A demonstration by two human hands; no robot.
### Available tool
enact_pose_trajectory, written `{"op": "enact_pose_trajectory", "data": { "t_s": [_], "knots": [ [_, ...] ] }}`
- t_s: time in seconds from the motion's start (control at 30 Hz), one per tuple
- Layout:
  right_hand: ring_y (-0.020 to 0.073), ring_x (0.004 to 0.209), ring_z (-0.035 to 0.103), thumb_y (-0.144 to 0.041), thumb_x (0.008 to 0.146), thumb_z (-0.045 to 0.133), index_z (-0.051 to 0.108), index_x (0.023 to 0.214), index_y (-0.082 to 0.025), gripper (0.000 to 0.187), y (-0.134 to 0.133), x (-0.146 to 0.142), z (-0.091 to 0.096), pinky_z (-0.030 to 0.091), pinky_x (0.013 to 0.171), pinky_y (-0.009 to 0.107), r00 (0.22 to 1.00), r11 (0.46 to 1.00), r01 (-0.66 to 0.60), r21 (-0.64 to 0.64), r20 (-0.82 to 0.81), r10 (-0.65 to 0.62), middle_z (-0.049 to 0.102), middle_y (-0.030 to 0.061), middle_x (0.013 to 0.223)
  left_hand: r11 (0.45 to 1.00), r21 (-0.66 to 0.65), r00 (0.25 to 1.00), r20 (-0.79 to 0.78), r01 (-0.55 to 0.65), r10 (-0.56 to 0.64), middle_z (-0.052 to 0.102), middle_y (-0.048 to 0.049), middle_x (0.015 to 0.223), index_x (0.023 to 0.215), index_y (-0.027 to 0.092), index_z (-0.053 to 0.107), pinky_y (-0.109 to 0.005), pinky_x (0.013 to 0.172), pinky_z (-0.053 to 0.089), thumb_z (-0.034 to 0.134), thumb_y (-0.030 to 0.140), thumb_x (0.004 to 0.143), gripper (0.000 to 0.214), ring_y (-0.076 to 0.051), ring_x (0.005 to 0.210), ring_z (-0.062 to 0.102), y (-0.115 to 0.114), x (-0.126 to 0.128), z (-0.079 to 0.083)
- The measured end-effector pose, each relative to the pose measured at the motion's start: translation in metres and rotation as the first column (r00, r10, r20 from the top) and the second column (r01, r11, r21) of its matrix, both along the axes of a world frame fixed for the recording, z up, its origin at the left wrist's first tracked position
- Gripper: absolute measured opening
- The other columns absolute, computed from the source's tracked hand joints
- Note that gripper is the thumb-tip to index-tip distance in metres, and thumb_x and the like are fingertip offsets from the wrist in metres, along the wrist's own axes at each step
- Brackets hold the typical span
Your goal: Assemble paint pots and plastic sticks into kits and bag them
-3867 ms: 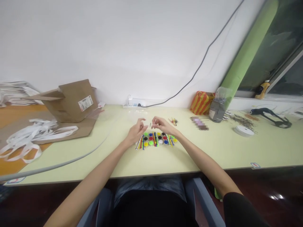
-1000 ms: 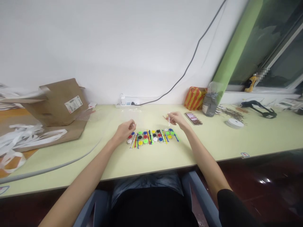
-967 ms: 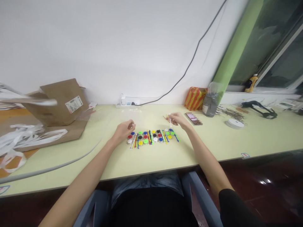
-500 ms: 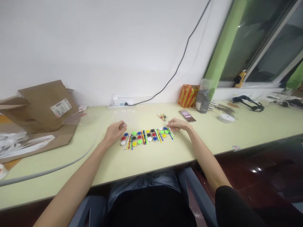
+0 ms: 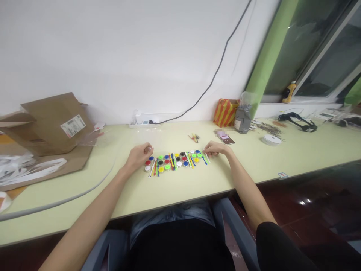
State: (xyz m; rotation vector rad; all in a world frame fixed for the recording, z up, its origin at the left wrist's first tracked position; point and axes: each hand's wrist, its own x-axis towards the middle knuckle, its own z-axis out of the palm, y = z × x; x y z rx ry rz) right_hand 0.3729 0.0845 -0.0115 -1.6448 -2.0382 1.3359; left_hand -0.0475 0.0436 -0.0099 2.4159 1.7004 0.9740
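Head view: the desk (image 5: 158, 188) spreads under both hands' fingers, with a cardboard box (image 5: 53, 130) well left of the left fingers and a striped bag (image 5: 224, 113) behind the right ones. The left hand (image 5: 138, 156) has its fingers curled in; whether they grasp anything, I cannot tell. Beyond the right hand (image 5: 216, 148) lies a phone (image 5: 227, 139). Between the two hands' fingers are coloured discs (image 5: 167, 167), with thinner coloured sticks (image 5: 172, 162) among them. The right fingers pinch a white stick (image 5: 208, 158) by its upper end.
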Motion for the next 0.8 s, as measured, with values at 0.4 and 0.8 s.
{"op": "enact_pose_trajectory", "data": {
  "t_s": [0.4,0.8],
  "knots": [
    [0.0077,0.04,0.045,-0.031,0.076,0.069,0.058,0.058,-0.015,0.027,-0.005,-0.006,0.006,0.033,0.041,0.02,0.989,0.994,-0.03,0.109,0.149,0.013,0.057,0.0006,0.047,1.0,-0.016,1.0,-0.014,-0.002,0.002,0.059,0.0011,0.064,0.082,0.022,0.061,-0.027,0.06,0.034,0.047,0.044,0.089,0.027,-0.015,0.059,0.051,0.001,-0.001,-0.001],
    [0.0069,0.042,0.041,-0.057,0.074,0.074,0.063,0.066,-0.014,0.045,-0.005,0.004,0.007,0.028,0.042,0.022,0.995,0.989,-0.086,0.122,0.063,0.079,0.055,0.0003,0.05,1.0,0.002,1.0,-0.022,0.011,-0.011,0.058,0.0019,0.062,0.08,0.022,0.06,-0.027,0.059,0.034,0.049,0.042,0.09,0.025,-0.015,0.057,0.05,0.002,-0.002,-0.003]
  ]
}}
